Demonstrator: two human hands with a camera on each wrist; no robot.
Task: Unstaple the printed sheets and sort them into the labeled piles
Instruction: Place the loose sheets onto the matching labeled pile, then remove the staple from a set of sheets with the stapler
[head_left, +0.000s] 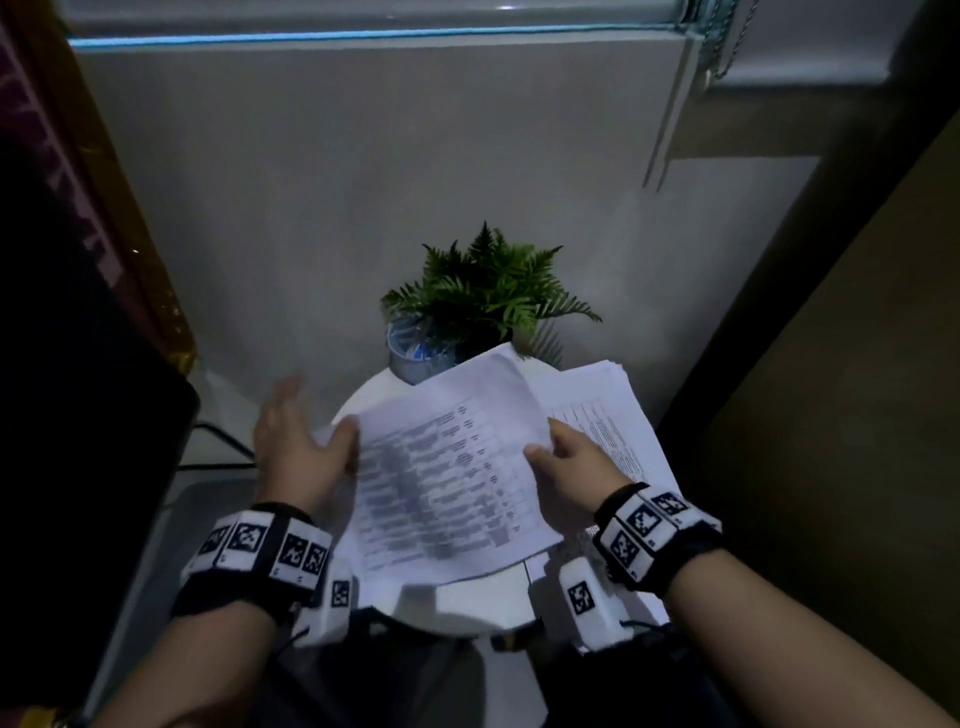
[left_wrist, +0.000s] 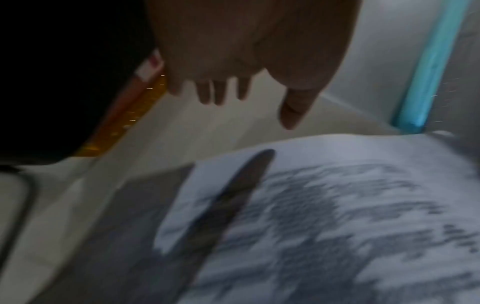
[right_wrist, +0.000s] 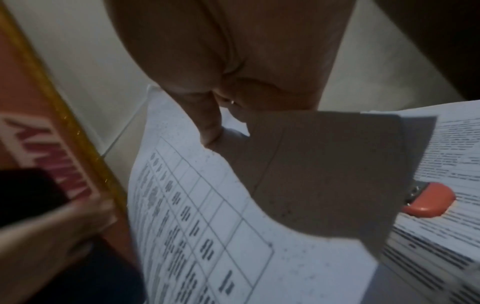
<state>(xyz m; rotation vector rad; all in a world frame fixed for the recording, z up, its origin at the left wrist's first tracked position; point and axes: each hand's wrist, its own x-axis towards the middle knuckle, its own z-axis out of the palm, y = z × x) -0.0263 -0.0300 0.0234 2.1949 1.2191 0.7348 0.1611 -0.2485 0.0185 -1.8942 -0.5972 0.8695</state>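
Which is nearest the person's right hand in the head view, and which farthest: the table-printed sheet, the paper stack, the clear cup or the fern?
From the right hand:
1. Table-printed sheet, pinched at its right edge.
2. Paper stack, just right of and beneath the hand.
3. Clear cup, far left of the table.
4. Fern, at the back.
Cup and fern are close; the order is tentative.

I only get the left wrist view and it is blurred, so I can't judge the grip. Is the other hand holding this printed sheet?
Observer: Yes. The right hand pinches the sheet at its right edge, thumb on top.
Operator: Any tool within reach?
Observer: An orange-handled tool lies on the stack of printed pages to the right.
Operator: What is behind the papers?
Observer: A fern at the far edge of the round white table.
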